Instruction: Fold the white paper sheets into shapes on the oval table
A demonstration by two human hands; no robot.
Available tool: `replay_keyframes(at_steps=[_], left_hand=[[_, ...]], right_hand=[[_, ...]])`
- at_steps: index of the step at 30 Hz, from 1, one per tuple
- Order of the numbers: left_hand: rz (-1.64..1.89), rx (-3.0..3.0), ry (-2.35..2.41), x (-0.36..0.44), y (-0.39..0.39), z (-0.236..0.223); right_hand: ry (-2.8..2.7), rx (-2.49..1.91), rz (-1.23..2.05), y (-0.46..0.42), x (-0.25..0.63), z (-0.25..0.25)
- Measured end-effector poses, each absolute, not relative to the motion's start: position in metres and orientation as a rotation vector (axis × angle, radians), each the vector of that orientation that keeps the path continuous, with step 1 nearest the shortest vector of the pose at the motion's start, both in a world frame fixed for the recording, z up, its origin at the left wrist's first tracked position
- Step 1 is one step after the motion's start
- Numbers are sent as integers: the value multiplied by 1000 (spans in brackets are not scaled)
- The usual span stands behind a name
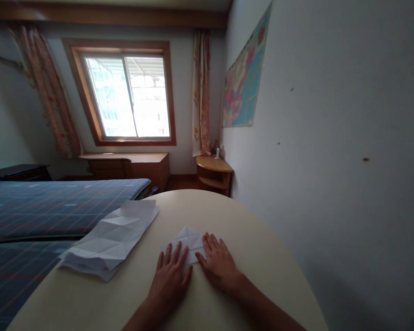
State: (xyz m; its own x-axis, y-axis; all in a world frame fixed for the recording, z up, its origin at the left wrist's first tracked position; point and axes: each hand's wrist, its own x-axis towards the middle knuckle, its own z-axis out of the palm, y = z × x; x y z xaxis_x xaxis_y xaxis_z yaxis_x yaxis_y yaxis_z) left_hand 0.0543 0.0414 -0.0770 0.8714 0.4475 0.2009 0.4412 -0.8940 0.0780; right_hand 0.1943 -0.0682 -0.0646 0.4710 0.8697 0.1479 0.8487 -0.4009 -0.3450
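Note:
A small folded sheet of white paper (189, 240) lies on the round cream table (241, 225), its far side coming to a point. Across its left part rest the fingertips of my left hand (170, 276), fingers stretched out and slightly spread. My right hand (221, 264) lies flat over the paper's right edge, thumb pointing toward the middle. Neither hand grips anything; both press or rest on the paper from above. Parts of the paper under the fingers are hidden.
Creased white sheets (113, 236) lie stacked at the table's left edge. A bed with a blue plaid cover (69, 202) adjoins the table on the left. A white wall (331, 197) runs along the right. A wooden corner shelf (214, 164) stands beyond the table.

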Motion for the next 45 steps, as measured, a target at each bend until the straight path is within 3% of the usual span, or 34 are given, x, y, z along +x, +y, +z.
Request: replay_keyframes(at_steps=[8, 19, 31, 45], left_hand=[[348, 3001, 699, 55, 43, -78], [268, 3031, 782, 50, 49, -66], [455, 3024, 664, 45, 50, -64], [430, 3006, 665, 45, 52, -63]], right_hand=[[-1734, -2136, 149, -63, 184, -64], [-1623, -2291, 291, -81, 206, -56], [-1782, -2079, 29, -82, 212, -38], [-1736, -2085, 238, -89, 226, -43]])
